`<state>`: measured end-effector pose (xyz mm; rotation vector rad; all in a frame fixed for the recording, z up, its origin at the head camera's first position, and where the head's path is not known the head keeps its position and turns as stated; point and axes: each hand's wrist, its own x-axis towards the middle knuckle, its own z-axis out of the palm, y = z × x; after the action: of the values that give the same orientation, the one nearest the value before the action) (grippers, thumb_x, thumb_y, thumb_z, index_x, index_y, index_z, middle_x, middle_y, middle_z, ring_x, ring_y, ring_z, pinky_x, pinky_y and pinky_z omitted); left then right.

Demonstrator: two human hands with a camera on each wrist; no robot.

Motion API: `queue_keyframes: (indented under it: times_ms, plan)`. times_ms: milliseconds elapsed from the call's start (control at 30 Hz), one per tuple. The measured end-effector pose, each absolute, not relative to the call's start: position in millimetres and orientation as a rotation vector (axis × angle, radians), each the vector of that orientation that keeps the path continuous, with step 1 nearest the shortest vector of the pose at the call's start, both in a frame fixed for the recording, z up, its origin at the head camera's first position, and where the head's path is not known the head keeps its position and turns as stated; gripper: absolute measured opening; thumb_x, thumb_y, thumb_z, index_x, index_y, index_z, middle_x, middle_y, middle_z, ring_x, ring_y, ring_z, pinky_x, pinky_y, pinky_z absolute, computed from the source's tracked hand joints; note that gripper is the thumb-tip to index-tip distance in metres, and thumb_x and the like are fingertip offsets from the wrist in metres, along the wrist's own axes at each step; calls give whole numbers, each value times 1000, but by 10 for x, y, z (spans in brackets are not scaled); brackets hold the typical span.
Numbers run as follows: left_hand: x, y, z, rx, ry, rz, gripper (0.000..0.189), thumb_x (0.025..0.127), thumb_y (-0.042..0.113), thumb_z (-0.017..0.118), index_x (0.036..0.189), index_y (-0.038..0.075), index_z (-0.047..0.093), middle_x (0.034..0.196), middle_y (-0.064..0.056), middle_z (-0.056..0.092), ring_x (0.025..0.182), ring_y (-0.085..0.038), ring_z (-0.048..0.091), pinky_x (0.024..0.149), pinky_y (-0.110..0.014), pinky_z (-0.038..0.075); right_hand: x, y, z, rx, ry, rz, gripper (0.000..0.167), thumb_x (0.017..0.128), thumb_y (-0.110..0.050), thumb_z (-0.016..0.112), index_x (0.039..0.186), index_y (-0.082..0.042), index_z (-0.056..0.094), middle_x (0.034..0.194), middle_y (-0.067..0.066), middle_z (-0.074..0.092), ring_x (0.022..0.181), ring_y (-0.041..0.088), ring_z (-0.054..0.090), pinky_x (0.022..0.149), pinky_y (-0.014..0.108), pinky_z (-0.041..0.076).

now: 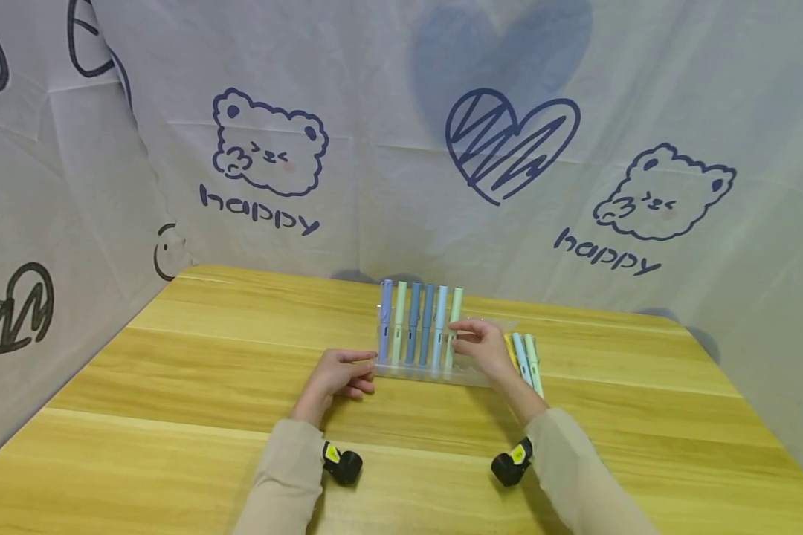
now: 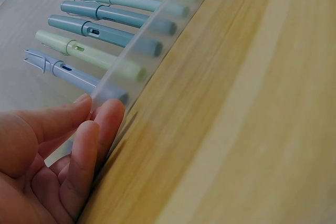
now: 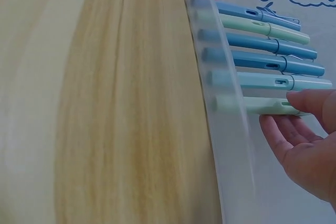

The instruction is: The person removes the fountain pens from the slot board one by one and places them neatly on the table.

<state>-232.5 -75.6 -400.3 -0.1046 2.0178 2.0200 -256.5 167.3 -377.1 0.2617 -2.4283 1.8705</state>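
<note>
A translucent plastic pen stand (image 1: 471, 377) holds a row of capped fountain pens standing upright. From the left come a lavender-blue pen (image 1: 385, 327), a light green one (image 1: 398, 319), two dark blue ones (image 1: 414, 319) and a light blue one (image 1: 439, 319). At the row's right end is another light green pen (image 3: 257, 105), its lower end inside the stand's front lip. My right hand (image 1: 485, 349) pinches this pen between thumb and fingers. With thumb and fingertips, my left hand (image 2: 58, 156) grips the stand's left end, close beside the lavender-blue pen.
Right of the stand, a light blue pen (image 1: 522, 357) and a light green pen (image 1: 532, 360) lie beside a small yellow item (image 1: 510, 349), partly behind my right wrist. The wooden table (image 1: 207, 386) meets a white printed cloth (image 1: 375, 186) at the back.
</note>
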Motion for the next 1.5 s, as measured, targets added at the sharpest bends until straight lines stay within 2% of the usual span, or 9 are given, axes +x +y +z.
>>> queue_keyframes:
  times_ms: [333, 533, 667, 967, 1167, 1333, 1500]
  plan:
    - [-2336, -750, -4019, -110, 2022, 2018, 31, 86, 1, 56, 116, -6, 56, 69, -10, 63, 49, -11, 59, 41, -19, 49, -2551, 1634, -3782, 220, -2399, 1813, 28, 76, 17, 59, 103, 11, 60, 110, 21, 56, 90, 31, 58, 72, 32, 53]
    - [-2335, -743, -4023, -112, 2023, 2018, 31, 86, 0, 56, 116, -6, 56, 70, -11, 63, 49, -11, 59, 41, -19, 49, -2535, 1618, -3775, 215, -2353, 1820, 28, 74, 19, 58, 101, 12, 60, 108, 22, 56, 89, 28, 58, 68, 24, 52]
    - [-2333, -745, -4024, -106, 2021, 2016, 31, 87, 0, 55, 117, -6, 56, 70, -11, 64, 49, -11, 59, 41, -19, 49, -2532, 1620, -3772, 178, -2319, 1814, 27, 74, 19, 59, 100, 11, 61, 106, 21, 58, 86, 25, 58, 63, 19, 51]
    - [-2331, -747, -4022, -111, 2017, 2016, 31, 87, 1, 55, 117, -5, 56, 70, -11, 63, 49, -10, 59, 41, -19, 49, -2534, 1627, -3772, 187, -2241, 1814, 24, 74, 18, 59, 97, 12, 62, 95, 23, 62, 75, 12, 59, 60, 16, 49]
    - [-2338, -748, -4027, -124, 2019, 2017, 31, 87, 1, 55, 117, -5, 56, 70, -11, 63, 49, -10, 59, 41, -19, 48, -2550, 1646, -3749, 222, -2209, 1798, 23, 73, 18, 59, 96, 14, 61, 86, 26, 63, 73, 15, 61, 62, 16, 50]
    - [-2344, -748, -4034, -136, 2024, 2012, 30, 86, 1, 56, 116, -4, 57, 69, -10, 64, 49, -11, 59, 41, -19, 48, -2554, 1665, -3710, 254, -2164, 1831, 24, 73, 20, 59, 96, 15, 60, 85, 28, 62, 68, 6, 61, 64, 17, 51]
    - [-2350, -745, -4043, -137, 2028, 2012, 31, 86, 1, 56, 116, -4, 57, 69, -10, 63, 49, -11, 59, 41, -19, 49, -2534, 1688, -3669, 289, -2150, 1851, 24, 73, 20, 59, 97, 16, 59, 87, 30, 61, 69, 5, 61, 66, 20, 52]
